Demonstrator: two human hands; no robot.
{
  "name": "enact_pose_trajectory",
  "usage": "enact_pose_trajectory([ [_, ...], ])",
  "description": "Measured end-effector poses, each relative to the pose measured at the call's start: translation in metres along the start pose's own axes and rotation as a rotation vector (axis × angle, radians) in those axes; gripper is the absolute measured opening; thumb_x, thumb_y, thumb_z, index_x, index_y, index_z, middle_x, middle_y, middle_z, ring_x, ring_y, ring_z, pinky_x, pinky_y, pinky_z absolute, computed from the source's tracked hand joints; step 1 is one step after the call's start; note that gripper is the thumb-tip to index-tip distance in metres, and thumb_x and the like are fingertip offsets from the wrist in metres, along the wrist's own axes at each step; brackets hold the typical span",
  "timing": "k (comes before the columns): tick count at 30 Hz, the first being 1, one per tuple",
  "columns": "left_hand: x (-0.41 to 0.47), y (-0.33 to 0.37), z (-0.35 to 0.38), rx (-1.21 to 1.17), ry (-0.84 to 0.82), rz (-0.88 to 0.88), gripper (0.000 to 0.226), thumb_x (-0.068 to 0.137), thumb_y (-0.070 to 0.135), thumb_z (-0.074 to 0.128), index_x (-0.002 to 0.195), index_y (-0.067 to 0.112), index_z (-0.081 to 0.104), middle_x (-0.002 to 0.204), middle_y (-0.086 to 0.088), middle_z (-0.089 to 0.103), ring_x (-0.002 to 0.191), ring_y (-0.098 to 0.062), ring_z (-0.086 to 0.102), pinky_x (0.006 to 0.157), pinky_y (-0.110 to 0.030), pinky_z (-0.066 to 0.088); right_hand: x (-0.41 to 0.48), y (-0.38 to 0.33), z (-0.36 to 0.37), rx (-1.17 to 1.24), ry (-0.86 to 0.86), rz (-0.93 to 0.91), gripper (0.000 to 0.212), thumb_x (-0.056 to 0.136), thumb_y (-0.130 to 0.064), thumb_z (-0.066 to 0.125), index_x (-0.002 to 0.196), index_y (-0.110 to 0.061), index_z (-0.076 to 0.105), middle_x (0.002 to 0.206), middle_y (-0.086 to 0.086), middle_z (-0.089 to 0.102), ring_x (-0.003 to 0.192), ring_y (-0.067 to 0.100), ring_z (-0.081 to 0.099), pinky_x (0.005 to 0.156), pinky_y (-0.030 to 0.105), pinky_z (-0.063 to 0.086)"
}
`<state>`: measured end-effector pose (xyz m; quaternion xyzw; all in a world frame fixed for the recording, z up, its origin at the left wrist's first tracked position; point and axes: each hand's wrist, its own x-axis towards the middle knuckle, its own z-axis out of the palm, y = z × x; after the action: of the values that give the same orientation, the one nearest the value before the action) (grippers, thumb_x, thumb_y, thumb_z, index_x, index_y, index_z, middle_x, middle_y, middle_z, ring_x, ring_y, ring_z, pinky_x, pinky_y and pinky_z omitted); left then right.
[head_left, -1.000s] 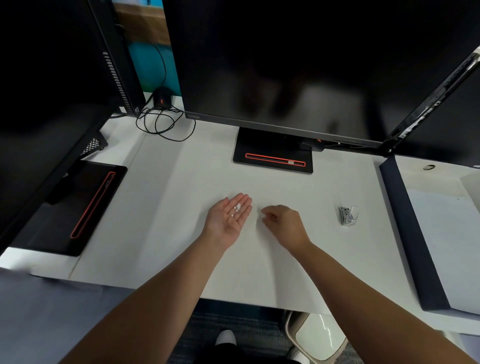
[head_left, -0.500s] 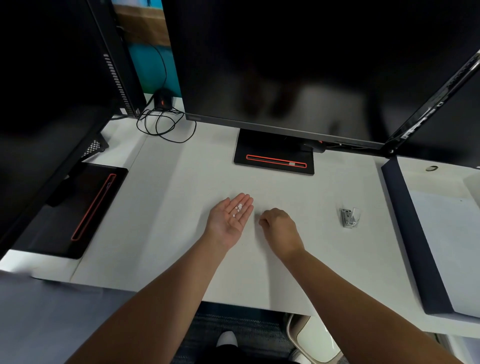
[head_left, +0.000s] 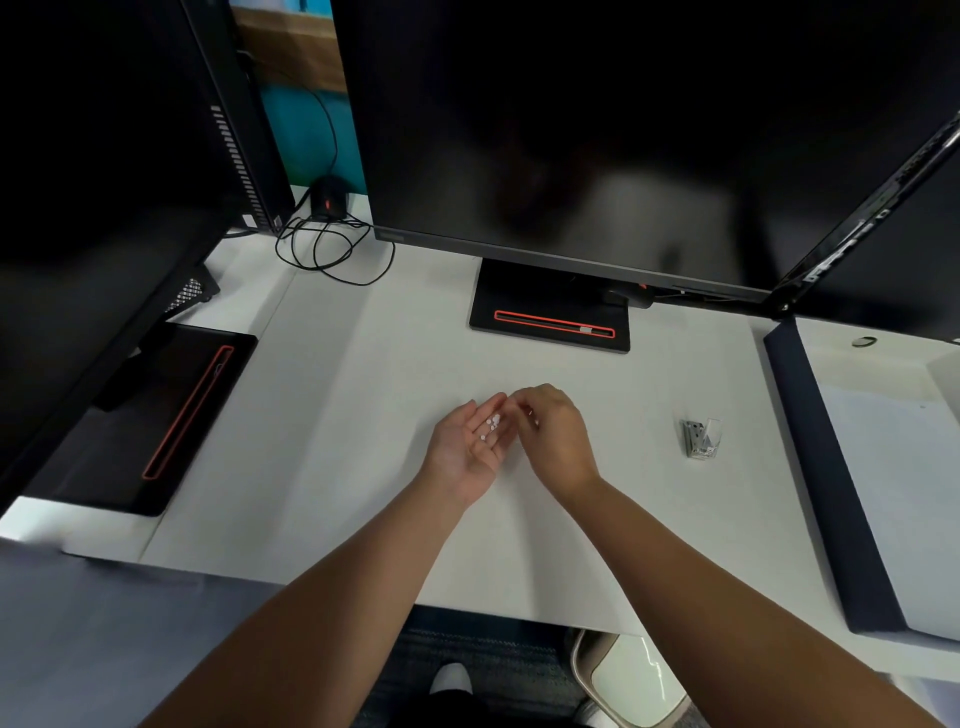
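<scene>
My left hand (head_left: 462, 452) lies palm up just above the white desk (head_left: 337, 415), fingers straight, with several tiny white pieces (head_left: 491, 423) resting on them. My right hand (head_left: 556, 441) is back up, right beside it. Its curled fingertips are pinched together over the left hand's fingertips, apparently on another tiny white piece that is mostly hidden. A small clear box with a metal part (head_left: 701, 439) stands on the desk to the right of both hands.
A large dark monitor on a black base with a red slot (head_left: 550, 317) stands behind the hands. A second monitor and its base (head_left: 156, 415) are at the left, with coiled black cables (head_left: 332, 249) behind. A dark-edged tray (head_left: 810, 467) borders the right.
My right hand has lifted from the desk surface and moved left and up, over the fingertips of my left hand. The left hand has stayed palm up with the pieces.
</scene>
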<state>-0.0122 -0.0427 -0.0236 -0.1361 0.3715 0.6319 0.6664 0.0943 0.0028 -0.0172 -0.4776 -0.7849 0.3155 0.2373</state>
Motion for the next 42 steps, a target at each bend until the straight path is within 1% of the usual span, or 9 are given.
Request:
enact_pose_trajectory([
  [6,-0.001,-0.002,0.000,-0.001,0.003,-0.013,0.033,0.100,0.019,0.038,0.107,-0.002,0.063,0.105,-0.015,0.068,0.091,-0.021,0.066,0.077,-0.030,0.052,0.000,0.006,-0.002,-0.074,-0.031,-0.026,0.018,0.091,-0.007,0.055,0.097,-0.010,0.072,0.091,0.009,0.066,0.092,0.021,0.053,0.078,0.023,0.039],
  [10,-0.002,-0.002,0.000,0.006,-0.006,-0.025,0.034,0.100,0.020,0.038,0.106,-0.002,0.063,0.090,-0.016,0.074,0.088,-0.022,0.069,0.080,-0.031,0.052,0.003,0.005,-0.004,-0.024,-0.016,0.025,0.008,0.086,-0.012,0.061,0.084,-0.012,0.069,0.085,-0.004,0.058,0.087,0.013,0.052,0.071,0.013,0.036],
  [12,-0.002,-0.002,0.000,0.007,-0.009,-0.025,0.034,0.100,0.020,0.038,0.106,-0.003,0.063,0.090,-0.017,0.074,0.089,-0.023,0.069,0.081,-0.032,0.052,0.004,0.004,-0.006,0.014,-0.025,0.033,0.011,0.087,-0.013,0.060,0.083,-0.012,0.070,0.085,-0.003,0.061,0.086,0.013,0.053,0.072,0.018,0.039],
  [15,-0.003,0.002,-0.003,-0.021,-0.021,-0.021,0.035,0.100,0.019,0.038,0.108,-0.006,0.062,0.101,-0.019,0.070,0.099,-0.027,0.066,0.084,-0.035,0.051,0.004,0.009,-0.015,0.054,0.035,0.050,0.018,0.092,-0.011,0.055,0.093,-0.009,0.072,0.095,0.004,0.068,0.090,0.015,0.059,0.080,0.021,0.044],
  [19,-0.004,0.011,-0.009,-0.063,-0.024,0.003,0.034,0.100,0.018,0.039,0.109,-0.007,0.060,0.109,-0.019,0.066,0.102,-0.028,0.064,0.091,-0.037,0.049,-0.006,0.035,-0.015,-0.126,-0.035,0.074,0.028,0.093,0.002,0.047,0.111,-0.004,0.068,0.115,0.012,0.067,0.108,0.024,0.060,0.088,0.009,0.032],
  [24,-0.003,0.017,-0.008,-0.122,-0.007,0.017,0.032,0.099,0.017,0.041,0.105,-0.007,0.062,0.102,-0.017,0.065,0.094,-0.026,0.064,0.080,-0.034,0.052,-0.020,0.045,0.000,-0.304,-0.162,-0.075,0.033,0.086,0.008,0.046,0.110,-0.001,0.067,0.096,0.018,0.064,0.091,0.036,0.057,0.077,0.031,0.046],
  [28,-0.003,0.018,-0.007,-0.124,-0.011,0.020,0.031,0.099,0.017,0.041,0.103,-0.006,0.062,0.101,-0.016,0.065,0.094,-0.026,0.064,0.081,-0.034,0.052,-0.031,0.039,0.003,-0.311,-0.245,-0.176,0.043,0.081,0.011,0.042,0.114,-0.002,0.066,0.102,0.018,0.065,0.096,0.034,0.057,0.080,0.027,0.042],
  [36,-0.003,0.021,-0.013,-0.134,-0.011,0.038,0.032,0.100,0.017,0.040,0.104,-0.007,0.061,0.102,-0.017,0.066,0.095,-0.026,0.065,0.077,-0.034,0.053,-0.017,0.042,0.004,-0.351,-0.208,-0.147,0.049,0.086,0.010,0.041,0.132,-0.004,0.052,0.126,0.014,0.057,0.118,0.032,0.049,0.099,0.029,0.039],
  [42,-0.004,0.027,-0.016,-0.167,-0.013,0.062,0.032,0.100,0.017,0.041,0.103,-0.007,0.062,0.102,-0.017,0.066,0.096,-0.026,0.064,0.077,-0.034,0.053,-0.034,0.037,0.007,-0.305,-0.247,-0.243,0.049,0.081,0.012,0.043,0.123,-0.005,0.061,0.125,0.013,0.061,0.119,0.028,0.053,0.101,0.026,0.038],
])
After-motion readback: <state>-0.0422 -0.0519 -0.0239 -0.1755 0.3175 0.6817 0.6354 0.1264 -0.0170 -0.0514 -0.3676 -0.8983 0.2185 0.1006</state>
